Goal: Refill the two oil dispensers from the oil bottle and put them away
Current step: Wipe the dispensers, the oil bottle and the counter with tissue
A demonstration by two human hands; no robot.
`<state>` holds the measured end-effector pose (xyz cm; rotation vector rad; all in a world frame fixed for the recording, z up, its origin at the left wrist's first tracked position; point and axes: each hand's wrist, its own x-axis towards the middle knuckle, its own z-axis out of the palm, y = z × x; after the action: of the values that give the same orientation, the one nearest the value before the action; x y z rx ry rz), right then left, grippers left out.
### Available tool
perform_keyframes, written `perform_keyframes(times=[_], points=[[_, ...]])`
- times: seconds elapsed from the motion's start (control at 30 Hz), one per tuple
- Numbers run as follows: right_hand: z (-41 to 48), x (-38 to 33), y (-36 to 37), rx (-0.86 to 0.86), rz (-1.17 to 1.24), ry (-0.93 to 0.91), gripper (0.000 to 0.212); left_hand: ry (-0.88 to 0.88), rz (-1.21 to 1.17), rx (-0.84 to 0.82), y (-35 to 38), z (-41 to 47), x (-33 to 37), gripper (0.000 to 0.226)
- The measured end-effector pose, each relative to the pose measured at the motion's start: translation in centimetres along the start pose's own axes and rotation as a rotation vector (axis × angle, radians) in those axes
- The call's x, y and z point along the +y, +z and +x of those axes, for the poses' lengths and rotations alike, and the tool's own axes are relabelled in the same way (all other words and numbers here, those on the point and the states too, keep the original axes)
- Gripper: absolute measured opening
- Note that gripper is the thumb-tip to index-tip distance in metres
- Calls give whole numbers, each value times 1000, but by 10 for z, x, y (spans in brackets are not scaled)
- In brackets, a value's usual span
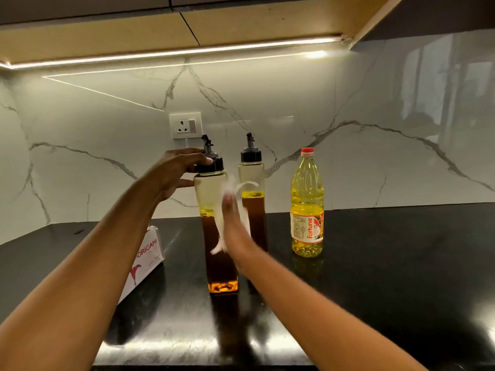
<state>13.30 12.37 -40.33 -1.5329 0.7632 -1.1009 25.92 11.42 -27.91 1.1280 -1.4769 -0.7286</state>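
- Firstly, at the left, a tissue box (pixel 148 253) lies on the black worktop (pixel 375 263).
- Left hand (pixel 176 172): its grip is curled round the black cap of the near dispenser (pixel 219 271), which stands upright, part full of dark oil.
- Right hand (pixel 235 226): flat, fingers straight, pressing a white tissue (pixel 221 231) to that dispenser's side.
- Far dispenser (pixel 253 172) stands just behind, to the right.
- Oil bottle (pixel 307 204), capped, stands farther right, apart.

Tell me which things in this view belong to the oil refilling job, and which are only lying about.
Belonging to the job: near dispenser, its cap held by the left hand; far dispenser; oil bottle; tissue pressed on the near dispenser by the right hand.
Lying about: tissue box; wall socket.
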Motion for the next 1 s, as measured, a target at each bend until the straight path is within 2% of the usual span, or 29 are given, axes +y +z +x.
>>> perform_keyframes(times=[0.07, 0.13, 0.2, 0.27, 0.33, 0.37, 0.43, 0.5, 0.6, 0.73, 0.83, 0.87, 0.93, 1.0], points=[[-19, 49, -5, -6, 10, 316, 118, 1, -4, -6, 2, 0, 1, 35], [-25, 59, -10, -29, 23, 489, 118, 1, 1, -4, 3, -1, 1, 37], [-8, 22, -14, -49, 10, 372, 106, -4, 7, 3, 1, 0, 1, 40], [6, -31, -9, -37, 27, 116, 99, 0, 12, 5, -1, 0, -2, 39], [13, -64, -2, -30, 28, -144, 92, 13, 0, 4, -3, -1, -3, 27], [13, -64, 0, -14, -10, -213, 87, 18, -9, 2, -3, -2, -3, 19], [11, -21, -5, 6, -141, -161, 91, 16, -32, -10, -3, -2, -2, 15], [-3, 39, -8, 2, -246, 59, 100, 3, -36, -39, -4, -2, 0, 19], [-10, 87, -20, 19, -243, 230, 83, -14, -49, -79, -4, -4, 2, 31], [-8, 76, -23, 146, -467, 162, 72, -25, -63, -94, -5, -5, 1, 36], [-17, 77, -4, 344, -631, 64, 70, 117, 314, 104, 5, -8, -3, 37], [-20, 78, 1, 383, -652, 56, 71, 199, 432, 196, 9, -9, -5, 41], [-19, 80, 5, 398, -633, 77, 71, 289, 495, 292, 13, -11, -3, 47], [-20, 70, 4, 329, -524, 120, 75, 254, 498, 246, 8, -10, 3, 43]])
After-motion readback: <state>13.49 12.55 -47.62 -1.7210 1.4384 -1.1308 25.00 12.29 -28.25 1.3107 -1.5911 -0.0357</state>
